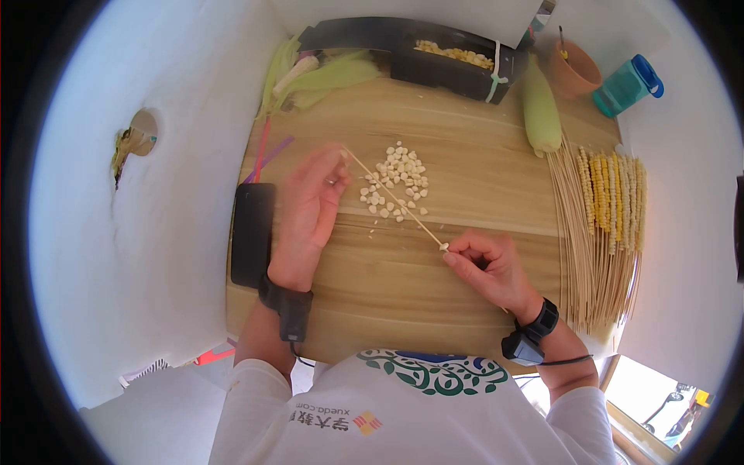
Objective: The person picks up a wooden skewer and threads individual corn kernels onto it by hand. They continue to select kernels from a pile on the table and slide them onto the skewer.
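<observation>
Smooth wood-grain tabletop [480, 143], matt white walls [186, 70].

R hand [496, 267] pinches a thin stick [394, 198] w/ one white bit [444, 247] on it, by the fingertips. L hand [310, 198] is at the stick's top end, a bit blurry. A loose pile of corn bits [401, 167] lies b/w the hands on the wood table [372, 287]. Far R: plain sticks [572, 232], corn sticks [612, 194] & green corn [540, 112]. At back: black box [449, 84] w/ more corn bits, brown pot [577, 74] & blue cup [622, 89].
</observation>
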A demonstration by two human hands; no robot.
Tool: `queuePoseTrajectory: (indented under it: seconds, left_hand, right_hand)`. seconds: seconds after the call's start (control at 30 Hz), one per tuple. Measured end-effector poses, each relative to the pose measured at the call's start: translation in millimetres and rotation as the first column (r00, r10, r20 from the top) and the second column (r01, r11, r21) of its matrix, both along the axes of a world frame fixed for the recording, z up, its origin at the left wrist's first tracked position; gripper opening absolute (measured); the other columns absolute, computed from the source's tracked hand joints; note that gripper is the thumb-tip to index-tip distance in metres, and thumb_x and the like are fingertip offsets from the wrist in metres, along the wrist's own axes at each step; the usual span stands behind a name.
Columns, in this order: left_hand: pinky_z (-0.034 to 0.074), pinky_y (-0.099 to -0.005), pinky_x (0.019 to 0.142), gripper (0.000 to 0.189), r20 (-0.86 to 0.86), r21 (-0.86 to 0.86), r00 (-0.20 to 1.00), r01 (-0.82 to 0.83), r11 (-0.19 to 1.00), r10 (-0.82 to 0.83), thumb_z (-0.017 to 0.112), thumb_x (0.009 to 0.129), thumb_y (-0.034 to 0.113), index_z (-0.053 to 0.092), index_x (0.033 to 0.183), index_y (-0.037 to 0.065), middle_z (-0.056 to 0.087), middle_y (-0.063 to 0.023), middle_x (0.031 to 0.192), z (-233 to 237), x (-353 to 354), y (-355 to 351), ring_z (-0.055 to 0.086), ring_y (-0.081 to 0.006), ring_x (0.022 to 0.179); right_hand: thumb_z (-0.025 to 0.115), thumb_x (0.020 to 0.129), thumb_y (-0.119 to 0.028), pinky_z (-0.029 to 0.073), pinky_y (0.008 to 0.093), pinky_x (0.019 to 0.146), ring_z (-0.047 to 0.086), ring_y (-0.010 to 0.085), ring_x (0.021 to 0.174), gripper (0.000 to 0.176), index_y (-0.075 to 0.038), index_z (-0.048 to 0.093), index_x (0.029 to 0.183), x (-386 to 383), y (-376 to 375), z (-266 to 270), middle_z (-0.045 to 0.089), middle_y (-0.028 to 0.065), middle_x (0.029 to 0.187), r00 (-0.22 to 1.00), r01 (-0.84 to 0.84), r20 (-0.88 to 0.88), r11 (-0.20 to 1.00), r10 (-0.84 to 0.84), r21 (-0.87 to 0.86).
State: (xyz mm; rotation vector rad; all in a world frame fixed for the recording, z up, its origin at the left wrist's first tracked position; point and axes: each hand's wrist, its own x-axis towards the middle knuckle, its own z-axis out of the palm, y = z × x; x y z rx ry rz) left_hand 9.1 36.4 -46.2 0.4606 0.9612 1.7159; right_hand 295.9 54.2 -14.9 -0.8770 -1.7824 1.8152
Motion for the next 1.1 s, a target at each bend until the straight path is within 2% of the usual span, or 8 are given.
queuePoseTrajectory:
  seconds: [0.17, 0.6, 0.67, 0.7, 0.77, 1.1]
  left_hand:
    - [0.048, -0.0265, 0.079, 0.013, 0.131, 0.027, 0.991, -0.006, 1.0, 0.002, 0.062, 0.093, 0.007, 0.063, 0.105, 0.001, 0.065, -0.0086, 0.099, -5.0, -4.4, 0.9, 0.057, -0.0118, 0.08]
    - [0.05, -0.0271, 0.083, 0.011, 0.153, 0.03, 0.988, -0.006, 1.0, 0.001, 0.064, 0.092, 0.008, 0.064, 0.102, 0.005, 0.066, -0.0086, 0.105, -4.5, -1.8, 0.2, 0.06, -0.0112, 0.085]
    - [0.05, -0.0284, 0.083, 0.008, 0.141, 0.018, 0.99, -0.014, 1.0, 0.011, 0.064, 0.091, 0.009, 0.064, 0.099, 0.008, 0.068, -0.006, 0.096, -2.8, 0.0, 1.1, 0.063, -0.011, 0.085]
    - [0.05, -0.0284, 0.083, 0.008, 0.141, 0.018, 0.99, -0.014, 1.0, 0.012, 0.064, 0.091, 0.009, 0.064, 0.099, 0.008, 0.068, -0.006, 0.096, -3.0, -0.2, 1.0, 0.063, -0.011, 0.085]
    - [0.05, -0.0274, 0.083, 0.01, 0.185, 0.03, 0.983, -0.01, 1.0, 0.005, 0.065, 0.091, 0.007, 0.065, 0.101, 0.005, 0.066, -0.0086, 0.105, -3.5, -0.9, 0.6, 0.06, -0.0118, 0.086]
    - [0.05, -0.028, 0.085, 0.01, 0.217, 0.041, 0.976, -0.019, 0.999, 0.009, 0.065, 0.09, 0.006, 0.065, 0.1, 0.006, 0.067, -0.0082, 0.105, -5.2, 1.2, 0.2, 0.06, -0.0117, 0.087]
  right_hand:
    - [0.061, 0.094, -0.009, 0.027, 0.0202, 0.049, 0.033, 0.0013, 0.057, 0.01, -0.001, 0.059, 0.088, -0.1, -0.1, 0.5, 0.042, -0.0072, 0.063, 0.999, -0.022, 0.029, 1.0, 0.022, 0.016]
    - [0.061, 0.095, -0.01, 0.028, 0.0206, 0.051, 0.033, 0.0025, 0.058, 0.012, -0.001, 0.06, 0.089, -0.5, -0.3, 1.1, 0.041, -0.0063, 0.063, 0.998, -0.036, 0.048, 0.998, 0.034, 0.048]
    - [0.061, 0.095, -0.011, 0.028, 0.0207, 0.05, 0.033, 0.0028, 0.057, 0.012, -0.001, 0.06, 0.089, -0.2, 0.0, 0.9, 0.041, -0.0064, 0.063, 0.998, -0.031, 0.055, 0.998, 0.028, 0.056]
    - [0.061, 0.095, -0.011, 0.028, 0.0207, 0.05, 0.033, 0.0028, 0.057, 0.012, -0.001, 0.06, 0.089, -0.5, -0.1, 1.5, 0.041, -0.0064, 0.063, 0.998, -0.032, 0.055, 0.998, 0.029, 0.056]
    - [0.061, 0.095, -0.011, 0.028, 0.0211, 0.05, 0.033, 0.0029, 0.057, 0.012, -0.001, 0.06, 0.089, -1.4, -0.2, 3.0, 0.04, -0.0063, 0.063, 0.998, -0.022, 0.054, 0.998, 0.019, 0.054]
    - [0.061, 0.095, -0.01, 0.027, 0.0217, 0.049, 0.033, 0.0034, 0.057, 0.012, 0.0, 0.06, 0.089, -1.2, 0.2, -0.6, 0.04, -0.0055, 0.062, 0.997, -0.019, 0.071, 0.995, 0.012, 0.096]
